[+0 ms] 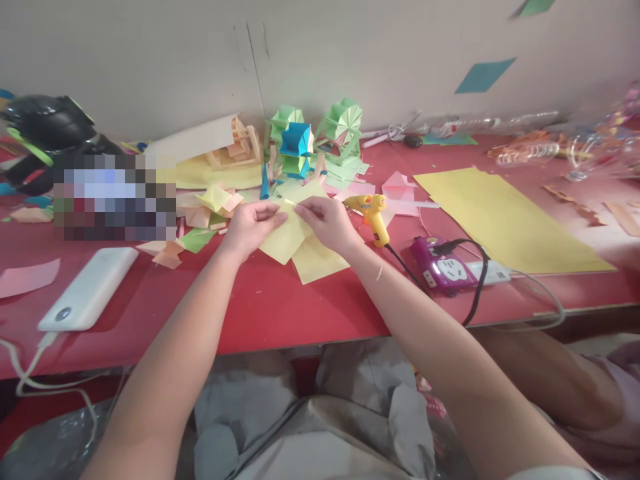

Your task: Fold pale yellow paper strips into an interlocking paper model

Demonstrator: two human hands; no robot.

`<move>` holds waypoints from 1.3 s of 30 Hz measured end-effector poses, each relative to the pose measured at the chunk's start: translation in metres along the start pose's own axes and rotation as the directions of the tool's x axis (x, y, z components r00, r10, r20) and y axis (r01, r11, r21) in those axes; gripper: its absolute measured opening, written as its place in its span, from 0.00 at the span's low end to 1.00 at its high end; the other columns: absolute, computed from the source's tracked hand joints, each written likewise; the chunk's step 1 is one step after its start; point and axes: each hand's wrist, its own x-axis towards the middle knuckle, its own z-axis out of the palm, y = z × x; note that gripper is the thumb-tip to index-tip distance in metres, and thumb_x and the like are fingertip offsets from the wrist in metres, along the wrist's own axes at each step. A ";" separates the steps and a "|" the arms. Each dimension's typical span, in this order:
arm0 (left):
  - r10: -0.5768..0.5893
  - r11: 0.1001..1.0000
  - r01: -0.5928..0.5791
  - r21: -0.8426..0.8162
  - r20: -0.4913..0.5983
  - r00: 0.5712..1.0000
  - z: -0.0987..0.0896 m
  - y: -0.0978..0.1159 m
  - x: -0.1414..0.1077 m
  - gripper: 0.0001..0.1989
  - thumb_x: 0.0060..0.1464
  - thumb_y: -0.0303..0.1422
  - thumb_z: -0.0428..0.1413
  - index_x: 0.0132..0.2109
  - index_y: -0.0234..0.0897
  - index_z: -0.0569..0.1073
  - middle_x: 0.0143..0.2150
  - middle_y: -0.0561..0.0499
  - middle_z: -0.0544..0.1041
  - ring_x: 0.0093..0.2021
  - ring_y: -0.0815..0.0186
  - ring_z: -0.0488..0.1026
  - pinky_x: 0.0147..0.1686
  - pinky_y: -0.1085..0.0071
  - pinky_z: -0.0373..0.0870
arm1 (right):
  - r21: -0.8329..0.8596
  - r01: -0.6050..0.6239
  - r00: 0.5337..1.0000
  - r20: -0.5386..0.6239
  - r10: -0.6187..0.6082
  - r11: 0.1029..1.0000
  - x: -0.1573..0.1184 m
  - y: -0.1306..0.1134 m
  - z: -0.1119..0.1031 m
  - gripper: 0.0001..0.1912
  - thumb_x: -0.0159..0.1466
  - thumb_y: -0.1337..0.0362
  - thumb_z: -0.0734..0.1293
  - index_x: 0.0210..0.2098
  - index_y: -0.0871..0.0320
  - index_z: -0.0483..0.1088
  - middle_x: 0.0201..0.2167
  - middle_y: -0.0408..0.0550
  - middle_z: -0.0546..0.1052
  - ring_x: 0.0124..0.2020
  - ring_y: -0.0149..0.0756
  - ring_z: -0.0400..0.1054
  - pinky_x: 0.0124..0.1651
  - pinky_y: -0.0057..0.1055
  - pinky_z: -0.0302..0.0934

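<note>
Both of my hands meet over pale yellow paper in the middle of the red table. Thumb and fingers of my left hand [254,225] pinch the left side of a small piece of yellow paper [289,202]. My right hand [327,223] pinches that same piece from the right, its fingertips close to the left ones. Loose sheets of yellow paper [320,259] lie flat beneath my hands. Just right of my right hand rests a yellow glue gun [373,213]. Behind my hands stand folded paper shapes, a blue one [297,140] and a green one [345,120].
A white power bank [89,290] with a cable lies at the left. Right of the glue gun sit a purple power socket [443,263] and a large yellow sheet [505,217]. Paper scraps [167,252] are scattered about. Another person's arm shows at the right edge.
</note>
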 end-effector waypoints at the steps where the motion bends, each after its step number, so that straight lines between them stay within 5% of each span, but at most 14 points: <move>1: -0.005 1.000 0.005 0.002 -0.005 1.000 0.000 0.000 0.000 0.23 0.36 0.46 0.74 0.38 0.37 0.82 0.39 0.44 0.85 0.41 0.55 0.82 0.40 0.63 0.80 | -0.014 0.008 1.000 -0.007 -0.008 1.000 0.000 0.000 0.000 0.13 0.67 0.57 0.66 0.33 0.59 0.75 0.30 0.47 0.78 0.32 0.34 0.69 0.35 0.30 0.62; 9: -0.047 0.999 0.047 -0.021 0.037 0.998 -0.002 0.001 -0.003 0.22 0.41 0.45 0.73 0.41 0.36 0.82 0.39 0.45 0.85 0.41 0.54 0.82 0.43 0.59 0.80 | -0.101 0.103 0.994 -0.021 -0.106 0.989 -0.003 -0.002 0.000 0.13 0.67 0.55 0.66 0.35 0.59 0.74 0.32 0.48 0.80 0.34 0.35 0.71 0.41 0.32 0.65; 16: -0.014 0.998 0.017 -0.062 0.050 0.999 -0.001 0.001 -0.002 0.24 0.39 0.42 0.74 0.44 0.37 0.83 0.43 0.44 0.85 0.47 0.52 0.82 0.49 0.57 0.80 | 0.081 0.032 0.999 0.002 -0.033 0.996 0.001 0.002 0.000 0.14 0.64 0.53 0.70 0.31 0.58 0.70 0.29 0.46 0.77 0.31 0.33 0.68 0.36 0.32 0.62; 20: -0.020 0.998 0.018 -0.053 -0.040 0.999 0.001 0.001 -0.001 0.25 0.38 0.44 0.74 0.42 0.36 0.84 0.44 0.43 0.85 0.47 0.52 0.82 0.51 0.56 0.78 | 0.170 -0.021 1.000 0.011 0.019 0.985 0.003 0.005 0.002 0.18 0.62 0.48 0.71 0.31 0.57 0.69 0.28 0.44 0.74 0.30 0.32 0.66 0.33 0.31 0.60; 26: -0.025 0.999 0.026 -0.025 0.035 0.999 0.000 0.001 -0.003 0.21 0.36 0.42 0.75 0.39 0.37 0.85 0.40 0.44 0.85 0.43 0.52 0.82 0.45 0.57 0.80 | 0.217 -0.119 0.992 0.075 0.105 0.969 0.003 -0.002 0.001 0.25 0.58 0.41 0.73 0.29 0.58 0.69 0.24 0.42 0.70 0.26 0.28 0.59 0.28 0.29 0.53; 39: -0.103 0.992 0.108 -0.067 0.080 0.991 0.001 0.006 -0.005 0.17 0.43 0.44 0.72 0.37 0.37 0.85 0.36 0.44 0.85 0.38 0.56 0.81 0.40 0.62 0.78 | 0.208 -0.109 0.993 -0.012 0.114 0.972 0.001 -0.005 0.002 0.27 0.57 0.38 0.72 0.27 0.57 0.67 0.22 0.40 0.66 0.25 0.27 0.55 0.28 0.29 0.51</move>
